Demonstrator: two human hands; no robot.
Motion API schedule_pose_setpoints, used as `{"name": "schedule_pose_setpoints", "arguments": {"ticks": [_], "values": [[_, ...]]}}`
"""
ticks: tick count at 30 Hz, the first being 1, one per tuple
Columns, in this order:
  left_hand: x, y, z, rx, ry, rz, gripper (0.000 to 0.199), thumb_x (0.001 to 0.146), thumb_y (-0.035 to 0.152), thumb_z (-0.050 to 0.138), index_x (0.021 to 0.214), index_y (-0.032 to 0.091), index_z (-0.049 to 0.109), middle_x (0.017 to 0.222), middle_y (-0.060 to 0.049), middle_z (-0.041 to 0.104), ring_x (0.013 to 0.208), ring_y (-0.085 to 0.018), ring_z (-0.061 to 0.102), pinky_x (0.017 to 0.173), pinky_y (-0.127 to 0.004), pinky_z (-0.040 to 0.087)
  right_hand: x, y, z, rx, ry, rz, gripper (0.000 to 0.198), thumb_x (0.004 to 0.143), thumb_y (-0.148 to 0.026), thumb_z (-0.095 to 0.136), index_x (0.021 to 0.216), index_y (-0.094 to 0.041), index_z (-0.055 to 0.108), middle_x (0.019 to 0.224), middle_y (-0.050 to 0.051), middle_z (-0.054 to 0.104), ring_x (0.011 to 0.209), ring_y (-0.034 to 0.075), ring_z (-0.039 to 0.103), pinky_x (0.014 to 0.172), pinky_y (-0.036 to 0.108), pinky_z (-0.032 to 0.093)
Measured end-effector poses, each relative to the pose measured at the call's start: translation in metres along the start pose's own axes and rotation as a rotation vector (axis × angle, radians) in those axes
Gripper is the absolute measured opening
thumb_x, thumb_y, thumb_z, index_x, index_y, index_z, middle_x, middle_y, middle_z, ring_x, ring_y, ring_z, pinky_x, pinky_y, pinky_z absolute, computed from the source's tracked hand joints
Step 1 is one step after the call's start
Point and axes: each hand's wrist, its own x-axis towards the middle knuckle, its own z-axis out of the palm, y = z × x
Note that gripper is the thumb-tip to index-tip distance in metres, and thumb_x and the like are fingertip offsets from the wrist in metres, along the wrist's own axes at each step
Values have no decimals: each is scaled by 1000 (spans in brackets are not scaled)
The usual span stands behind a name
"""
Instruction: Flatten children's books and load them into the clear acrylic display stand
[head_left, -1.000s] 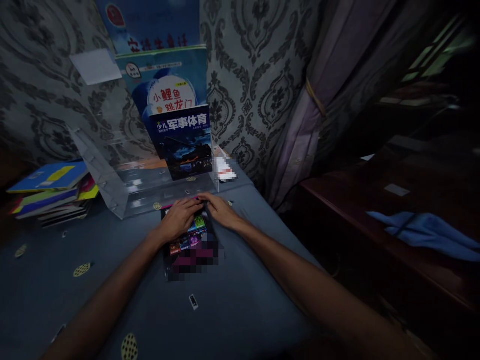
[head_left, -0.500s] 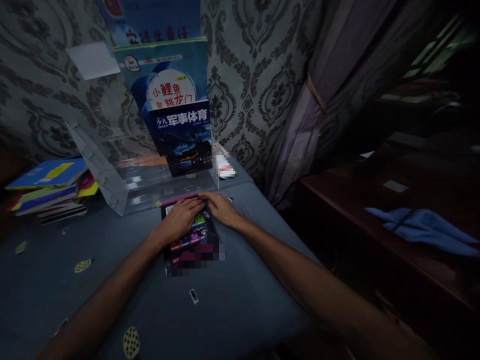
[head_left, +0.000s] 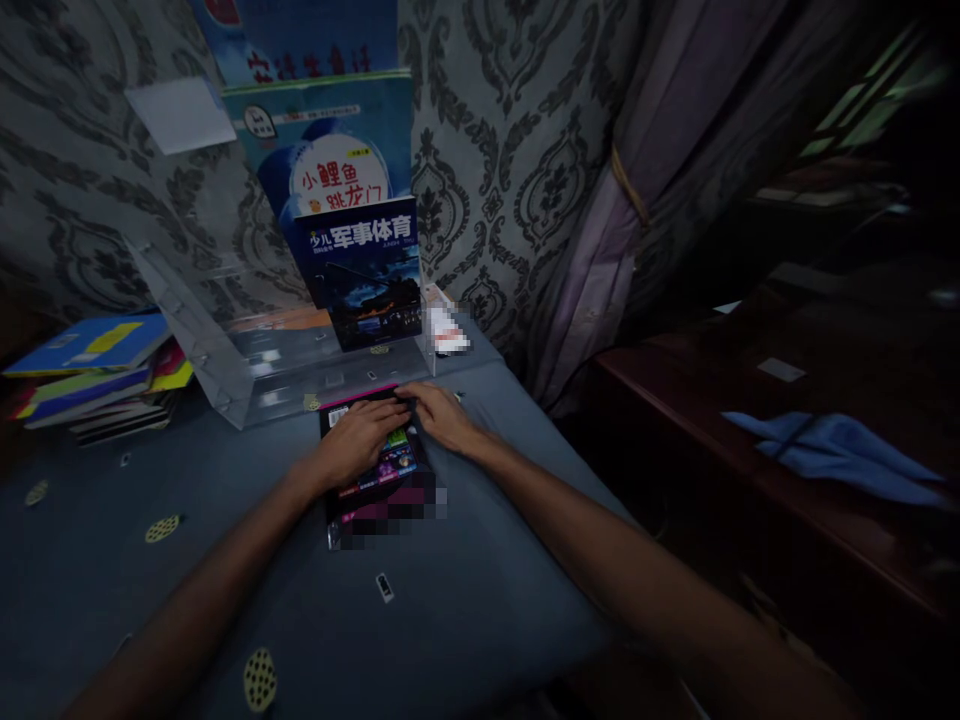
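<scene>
A black printed pack (head_left: 375,478) with a pink top edge, small coloured pictures and what looks like a barcode lies on the grey-blue cloth. Its lower end looks like shiny clear wrapping and is partly blurred out. My left hand (head_left: 362,437) rests flat across the pack's upper part, fingers stretched to the right. At the upper right corner, my right hand (head_left: 441,415) has its fingers closed on the edge, their tips close to my left fingertips. The hands cover part of the pack's face.
Just behind stands a clear acrylic rack (head_left: 240,395) with a dark blue book (head_left: 367,275) and a teal book (head_left: 337,120) upright. A book pile (head_left: 97,375) sits at left. The table's right edge drops off near a reddish-brown surface (head_left: 675,400) bearing a blue cloth (head_left: 825,445).
The whole view has shifted slightly left and up. Both hands stay in place on the pack, with no clear movement against it.
</scene>
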Motion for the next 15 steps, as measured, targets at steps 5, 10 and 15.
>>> {"name": "schedule_pose_setpoints", "arguments": {"ticks": [5,10,15], "values": [[-2,1,-8,-48,-20,42,45,91,6,42,129,21,61,138,-7,60,132,-21,51,109,-44,39,0,-3,-2,13,-6,3,54,77,6,44,118,-20,68,110,6,73,107,20,66,97,43,51],[-1,12,-7,63,-19,21,42,92,6,44,129,19,60,134,-9,63,127,-24,55,106,-45,40,-1,-4,-3,-10,-9,-9,54,76,6,43,116,-19,68,112,8,73,108,21,65,98,43,50],[-2,19,-11,14,-26,52,43,90,5,45,129,18,60,136,-9,62,130,-22,54,108,-41,40,-2,-5,-3,-21,1,7,52,76,6,43,115,-18,69,104,7,75,101,20,68,95,40,52]]}}
